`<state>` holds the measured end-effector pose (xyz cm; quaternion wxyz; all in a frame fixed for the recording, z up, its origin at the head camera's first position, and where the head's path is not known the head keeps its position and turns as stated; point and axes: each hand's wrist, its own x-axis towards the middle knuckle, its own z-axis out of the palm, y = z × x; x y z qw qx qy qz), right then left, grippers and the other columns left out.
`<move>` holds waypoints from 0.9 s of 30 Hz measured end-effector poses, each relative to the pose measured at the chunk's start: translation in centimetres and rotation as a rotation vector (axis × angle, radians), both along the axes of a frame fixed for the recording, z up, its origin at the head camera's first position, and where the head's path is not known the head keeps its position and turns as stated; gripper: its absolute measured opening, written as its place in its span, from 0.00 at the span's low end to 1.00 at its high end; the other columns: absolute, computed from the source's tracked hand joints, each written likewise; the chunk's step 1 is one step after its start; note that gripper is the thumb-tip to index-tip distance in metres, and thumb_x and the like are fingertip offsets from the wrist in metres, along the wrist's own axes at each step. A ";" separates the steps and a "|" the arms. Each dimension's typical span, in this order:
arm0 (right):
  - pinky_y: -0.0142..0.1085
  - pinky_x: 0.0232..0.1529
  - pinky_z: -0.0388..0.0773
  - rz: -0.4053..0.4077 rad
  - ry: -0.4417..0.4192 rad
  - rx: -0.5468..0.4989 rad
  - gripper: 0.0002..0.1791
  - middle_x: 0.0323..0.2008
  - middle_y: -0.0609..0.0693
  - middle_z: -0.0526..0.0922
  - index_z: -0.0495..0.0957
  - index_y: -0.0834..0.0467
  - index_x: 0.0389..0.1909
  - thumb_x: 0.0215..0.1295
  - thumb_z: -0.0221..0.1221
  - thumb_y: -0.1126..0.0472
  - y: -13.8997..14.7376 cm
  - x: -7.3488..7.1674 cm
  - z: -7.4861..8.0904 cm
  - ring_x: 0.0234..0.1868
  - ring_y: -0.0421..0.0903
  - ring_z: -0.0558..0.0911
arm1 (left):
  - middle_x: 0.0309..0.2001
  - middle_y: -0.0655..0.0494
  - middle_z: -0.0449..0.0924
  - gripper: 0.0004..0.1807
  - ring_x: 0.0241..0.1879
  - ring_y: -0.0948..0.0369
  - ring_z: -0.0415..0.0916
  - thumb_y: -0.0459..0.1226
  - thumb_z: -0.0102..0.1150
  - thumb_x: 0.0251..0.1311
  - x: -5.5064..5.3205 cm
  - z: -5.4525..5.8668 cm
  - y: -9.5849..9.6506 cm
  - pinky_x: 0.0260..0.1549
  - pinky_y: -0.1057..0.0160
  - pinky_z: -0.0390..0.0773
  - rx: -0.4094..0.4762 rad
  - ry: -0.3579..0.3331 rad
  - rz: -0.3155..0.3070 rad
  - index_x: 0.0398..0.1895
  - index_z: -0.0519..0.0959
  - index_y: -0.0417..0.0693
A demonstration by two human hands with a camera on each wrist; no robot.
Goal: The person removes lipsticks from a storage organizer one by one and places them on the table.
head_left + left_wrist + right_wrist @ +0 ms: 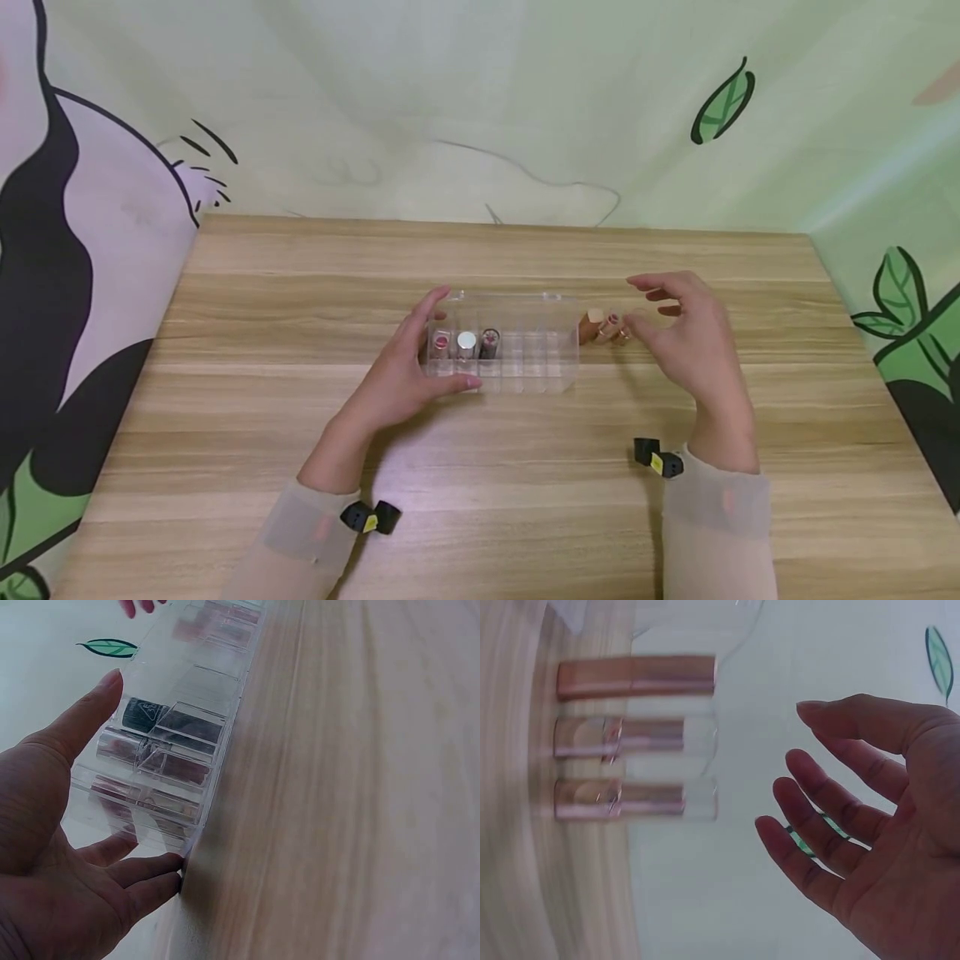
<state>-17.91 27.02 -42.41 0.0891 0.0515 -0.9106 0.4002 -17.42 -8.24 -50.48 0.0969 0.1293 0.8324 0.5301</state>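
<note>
My left hand [397, 371] holds a clear plastic organizer [540, 385] by its left end, thumb along the front and fingers round the back. In its front compartments, toward the left, stand a pink-topped lipstick [441, 343], a silver-capped lipstick [467, 343] and a dark lipstick [490, 343]. Just right of the organizer three lipsticks stand upright in a row: a brown tube [636, 677], a clear-capped lipstick [646, 736] and a similar clear-capped lipstick [649, 799]. My right hand [690, 342] hovers beside these, fingers loosely bent and apart, nothing in its grasp.
A wood-grain table [495, 517] lies beneath everything. Behind it rises a pale green wall [360, 108] with painted leaves and a black-and-white figure at the left. Both sleeves carry small black devices at the wrists.
</note>
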 end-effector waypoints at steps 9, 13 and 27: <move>0.51 0.51 0.80 0.087 0.084 -0.024 0.21 0.54 0.59 0.83 0.87 0.62 0.56 0.62 0.71 0.76 -2.8 0.5 0.6 0.53 0.57 0.82 | 0.75 0.47 0.66 0.67 0.77 0.41 0.63 0.50 0.87 0.49 0.0 0.0 0.0 0.76 0.38 0.63 -0.005 0.000 0.000 0.83 0.48 0.88; 0.54 0.48 0.83 0.133 0.109 -0.004 0.22 0.52 0.59 0.84 0.87 0.61 0.56 0.61 0.72 0.76 -4.0 0.5 0.5 0.51 0.57 0.83 | 0.75 0.48 0.66 0.66 0.77 0.41 0.64 0.50 0.87 0.49 0.0 0.0 0.0 0.76 0.38 0.63 -0.008 -0.001 0.005 0.83 0.48 0.89; 0.41 0.34 0.80 0.226 0.137 0.041 0.22 0.48 0.56 0.83 0.86 0.60 0.55 0.60 0.74 0.74 -6.7 0.7 0.1 0.32 0.52 0.81 | 0.74 0.48 0.66 0.67 0.76 0.41 0.65 0.50 0.88 0.48 0.0 0.1 0.0 0.75 0.37 0.63 -0.001 -0.008 0.008 0.83 0.48 0.87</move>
